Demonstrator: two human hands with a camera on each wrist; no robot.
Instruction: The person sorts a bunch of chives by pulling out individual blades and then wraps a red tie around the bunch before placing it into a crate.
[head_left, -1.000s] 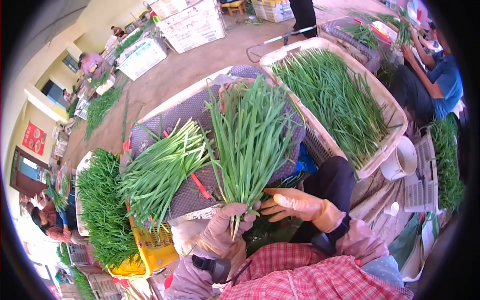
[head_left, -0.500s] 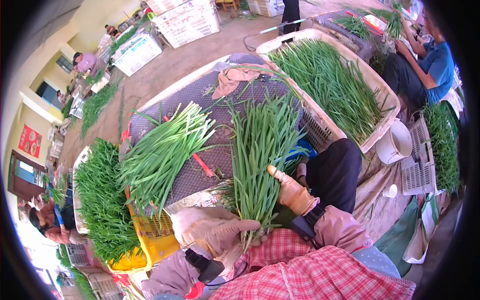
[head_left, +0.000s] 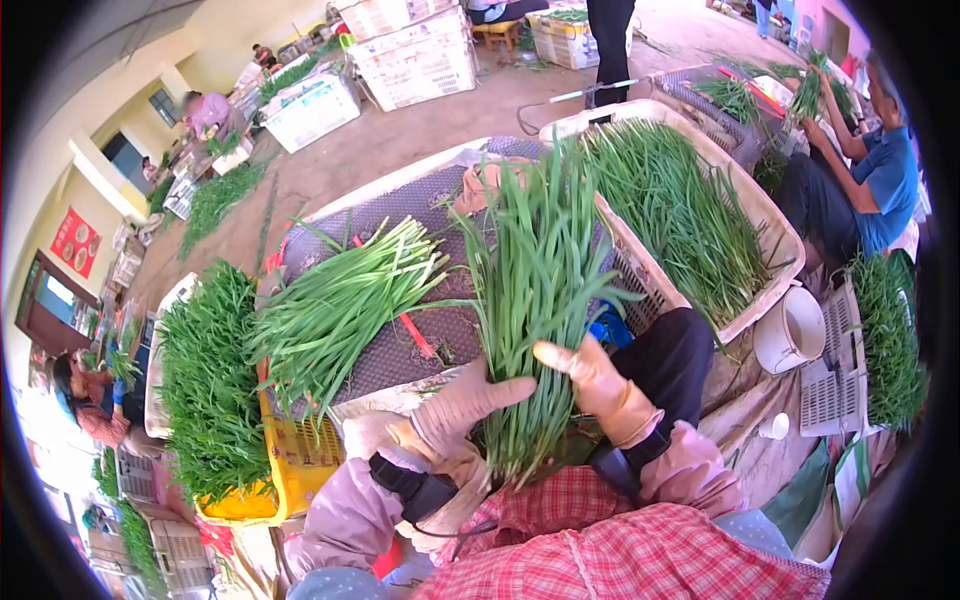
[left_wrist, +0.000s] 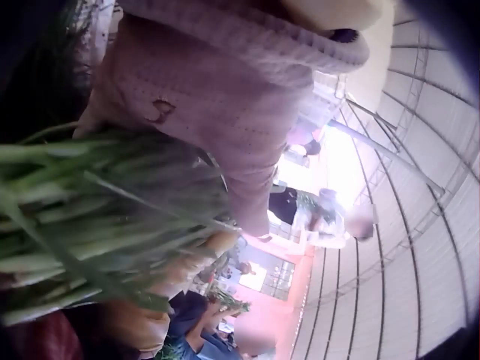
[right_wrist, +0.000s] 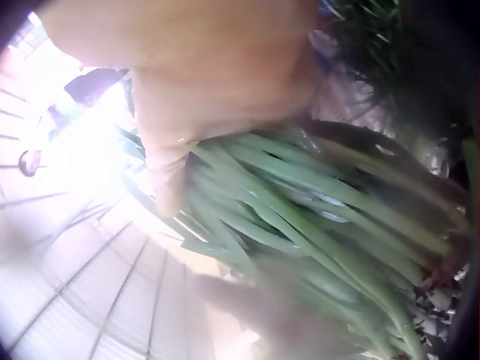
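Observation:
In the head view, a loose bunch of garlic chives [head_left: 532,265] stands upright in front of the body, leaves fanned at the top and stalk ends down. My gloved left hand [head_left: 452,410] grips its lower left side, thumb across the front. On the right side my right hand [head_left: 605,392], in an orange-tan glove, holds the bunch a little higher, its thumb also in front. Both wrist views show gloves around the green stalks [left_wrist: 97,210]; in the right one the leaves [right_wrist: 300,217] are blurred. A second bunch [head_left: 345,305] lies to the left on a purple-grey padded surface [head_left: 385,212].
A large pale crate of chives [head_left: 790,262] stands right, beside a white bucket [head_left: 790,330]. At left are a yellow crate [head_left: 300,462] and heaped greens [head_left: 212,385]. Red strips [head_left: 416,336] and a crumpled cloth [head_left: 478,188] lie on the padded surface. Other people sit around.
My right hand, at first apart from the bunch with fingers spread, has come onto its right side. The left hand has shifted from the stalk ends up the bunch's left side.

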